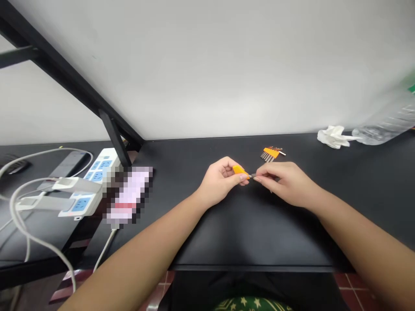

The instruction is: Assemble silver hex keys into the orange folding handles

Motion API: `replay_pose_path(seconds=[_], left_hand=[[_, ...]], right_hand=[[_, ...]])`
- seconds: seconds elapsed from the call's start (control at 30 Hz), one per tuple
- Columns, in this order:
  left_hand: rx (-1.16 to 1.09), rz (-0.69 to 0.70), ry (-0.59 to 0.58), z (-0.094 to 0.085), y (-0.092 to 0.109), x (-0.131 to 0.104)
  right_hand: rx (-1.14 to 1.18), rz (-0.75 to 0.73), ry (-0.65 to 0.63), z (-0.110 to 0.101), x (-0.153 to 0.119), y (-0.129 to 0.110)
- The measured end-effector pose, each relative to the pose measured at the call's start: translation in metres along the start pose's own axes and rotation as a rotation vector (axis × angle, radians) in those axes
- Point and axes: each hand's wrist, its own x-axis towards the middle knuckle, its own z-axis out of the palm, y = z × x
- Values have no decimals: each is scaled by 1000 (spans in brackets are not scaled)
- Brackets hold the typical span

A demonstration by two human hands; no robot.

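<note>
My left hand (pixel 218 181) is closed around a small orange plastic piece (pixel 239 170), pinching it between thumb and fingers. From its right end a thin metal rod (pixel 252 176) sticks out, and the fingertips of my right hand (pixel 288 183) are pinched on that rod. The two hands nearly meet above the black tabletop. Just beyond my right hand lies an orange plastic holder (pixel 271 152) with several metal rods fanning out of it, much like a hex key set. My fingers cover part of the orange piece and the rod's far end.
A pixelated phone (pixel 131 194) with a cable lies at left, beside a white power strip (pixel 94 181) with plugs and cords. Black frame bars (pixel 113 134) rise there. Crumpled tissue (pixel 333 136) and a clear plastic bottle (pixel 385 125) are at back right, by the wall (pixel 227 69).
</note>
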Motion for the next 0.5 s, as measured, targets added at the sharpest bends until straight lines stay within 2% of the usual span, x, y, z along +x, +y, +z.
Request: replay_pose_path(seconds=[0.17,0.3,0.37,0.5], left_hand=[[32,-24,-19,-1,-3,1],[40,6,3,-4,-7,4],[65,15,7,-5,-9,4],[130,-13,34,-6,-9,5]], right_hand=[[-134,-117,-76,-3,-1,3],[-298,-140,-153,-17,-2,23],[-386,-127,-152,-23,-1,35],[-458,-49,-275,-24,0,46]])
